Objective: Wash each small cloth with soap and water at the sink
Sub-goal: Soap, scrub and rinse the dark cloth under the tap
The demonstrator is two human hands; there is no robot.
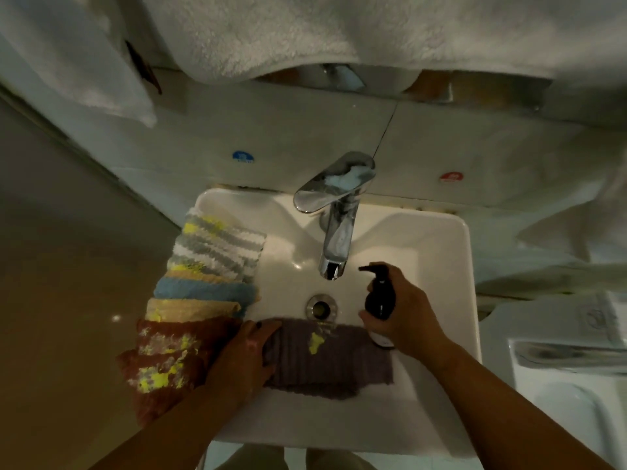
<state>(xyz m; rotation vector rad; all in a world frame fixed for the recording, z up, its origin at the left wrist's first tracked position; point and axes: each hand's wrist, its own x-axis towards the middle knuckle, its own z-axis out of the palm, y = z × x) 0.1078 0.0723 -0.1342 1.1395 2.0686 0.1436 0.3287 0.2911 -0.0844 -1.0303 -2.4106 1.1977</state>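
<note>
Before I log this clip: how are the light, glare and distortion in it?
Head view, light: dim and warm-tinted, with the white sink brightest. Head view, glare: bright streaks on the chrome faucet. Head view, distortion: wide-angle bending bows the sink's straight edges, and the towel hanging at the top looks soft. Head view, detail: the purple cloth and soap bottle are readable.

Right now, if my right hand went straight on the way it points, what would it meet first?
Likely the faucet spout: your right hand, holding the soap bottle, points toward it, pump nozzle leading. Depth is unclear, so it might pass underneath.
</note>
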